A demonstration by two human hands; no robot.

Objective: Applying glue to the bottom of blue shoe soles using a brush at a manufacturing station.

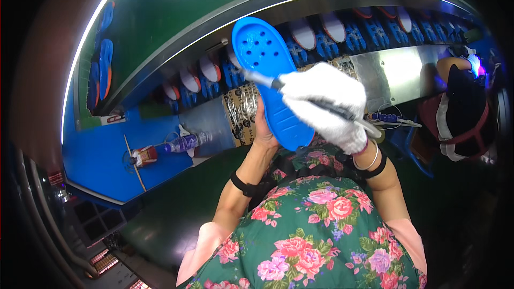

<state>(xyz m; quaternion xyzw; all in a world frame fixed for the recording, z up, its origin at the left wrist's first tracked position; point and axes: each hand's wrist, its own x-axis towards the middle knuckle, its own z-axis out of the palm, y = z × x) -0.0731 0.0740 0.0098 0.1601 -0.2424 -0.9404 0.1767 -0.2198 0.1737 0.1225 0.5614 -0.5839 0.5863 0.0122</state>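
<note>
My bare left hand (263, 129) is wrapped round the edge of a blue shoe sole (284, 108) and holds it up in front of me. The sole has several round holes toward its far end and ridges toward its near end. In my white-gloved right hand (327, 101), closed like a pen grip, is a slim brush-like tool (260, 78) with a dark handle. Its pale front end lies over the middle of the sole and looks blurred; I cannot tell whether it touches. The glove hides part of the sole's right edge.
Beyond the sole runs a rack of blue shoe holders (326, 46) with white-and-red soles (304, 36) between them. A metal ledge (401, 75) lies before it. On the left stand a blue table (107, 152) and a purple-labelled bottle (181, 143). Another person (461, 108) works at right.
</note>
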